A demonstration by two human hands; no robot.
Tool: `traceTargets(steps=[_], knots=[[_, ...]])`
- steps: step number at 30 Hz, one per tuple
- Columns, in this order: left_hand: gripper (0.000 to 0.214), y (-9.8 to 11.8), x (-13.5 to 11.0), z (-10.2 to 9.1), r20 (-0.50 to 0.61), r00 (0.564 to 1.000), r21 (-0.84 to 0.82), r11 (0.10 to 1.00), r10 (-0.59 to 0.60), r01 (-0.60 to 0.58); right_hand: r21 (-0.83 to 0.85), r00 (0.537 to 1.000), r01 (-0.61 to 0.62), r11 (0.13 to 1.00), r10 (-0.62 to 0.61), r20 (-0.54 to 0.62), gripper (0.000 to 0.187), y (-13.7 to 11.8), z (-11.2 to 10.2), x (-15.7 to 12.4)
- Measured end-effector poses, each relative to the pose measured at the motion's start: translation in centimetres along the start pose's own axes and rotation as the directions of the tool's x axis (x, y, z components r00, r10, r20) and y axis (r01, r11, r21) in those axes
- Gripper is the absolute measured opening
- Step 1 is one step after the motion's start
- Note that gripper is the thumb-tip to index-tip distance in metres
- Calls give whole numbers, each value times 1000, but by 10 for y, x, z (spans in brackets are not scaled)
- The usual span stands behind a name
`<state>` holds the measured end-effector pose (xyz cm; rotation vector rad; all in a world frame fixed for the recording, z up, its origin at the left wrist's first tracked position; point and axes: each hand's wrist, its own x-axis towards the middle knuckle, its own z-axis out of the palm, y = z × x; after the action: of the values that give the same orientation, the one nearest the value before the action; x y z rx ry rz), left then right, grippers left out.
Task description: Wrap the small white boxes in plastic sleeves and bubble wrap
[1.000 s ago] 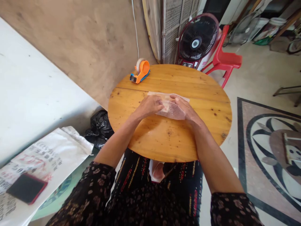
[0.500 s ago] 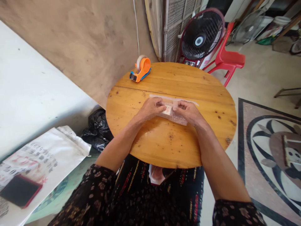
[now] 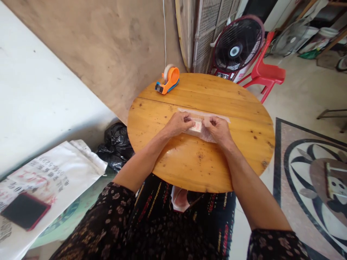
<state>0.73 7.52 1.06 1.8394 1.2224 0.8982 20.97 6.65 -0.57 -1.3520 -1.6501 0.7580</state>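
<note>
On the round wooden table (image 3: 189, 162) a small white box (image 3: 196, 126) with red print lies on a sheet of bubble wrap (image 3: 207, 136). My left hand (image 3: 177, 123) grips the box's left end, thumb on top and fingers curled behind. Just right of the box, my right hand (image 3: 219, 129) pinches a short translucent strip of tape (image 3: 207, 121) between thumb and fingers. The strip's lower end, close to the box, is too blurred to say whether it is stuck down. Part of the wrap is hidden under both hands.
An orange tape dispenser (image 3: 171, 79) stands at the table's far left. Beyond the table are a fan (image 3: 238, 47) and a red chair (image 3: 268, 72). At lower left, a phone (image 3: 25, 211) lies on a white sack (image 3: 62, 166), near a black plastic bag (image 3: 116, 144).
My right hand has drawn the strip slightly right, away from the box, with its fingers curling tighter. The left hand stays on the box. The whole view has shifted a little.
</note>
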Motion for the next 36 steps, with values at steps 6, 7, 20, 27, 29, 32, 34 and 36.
traceTargets(steps=[6, 7, 20, 27, 29, 32, 34, 36], knots=[[20, -1, 0, 1, -8, 1000, -84, 996, -28, 27, -237, 973, 167, 957, -199, -116, 21, 1, -2, -2], [20, -1, 0, 1, -11, 999, -79, 996, -30, 29, -283, 963, 201, 938, -242, -120, 20, 1, -3, -4], [19, 2, 2, -1, 4, 999, -74, 997, -34, 34, -446, 821, 550, 706, -554, 138, 20, -18, -3, -16], [19, 0, 4, -3, -25, 999, -32, 998, -47, 46, -468, 823, 549, 692, -546, 159, 23, -14, -1, -17], [20, -1, 5, -3, -23, 998, -42, 998, -56, 55, -461, 837, 532, 711, -523, 159, 23, -15, 0, -19], [20, -2, 5, -3, -13, 998, -47, 997, -58, 57, -455, 878, 471, 756, -451, 160, 22, -17, 1, -21], [18, -3, 5, -3, -26, 997, -24, 997, -69, 68, -461, 891, 448, 766, -425, 161, 21, -18, 1, -21], [20, -3, 4, -5, -57, 995, 16, 996, -88, 89, -461, 882, 466, 755, -438, 174, 20, -18, 1, -21]])
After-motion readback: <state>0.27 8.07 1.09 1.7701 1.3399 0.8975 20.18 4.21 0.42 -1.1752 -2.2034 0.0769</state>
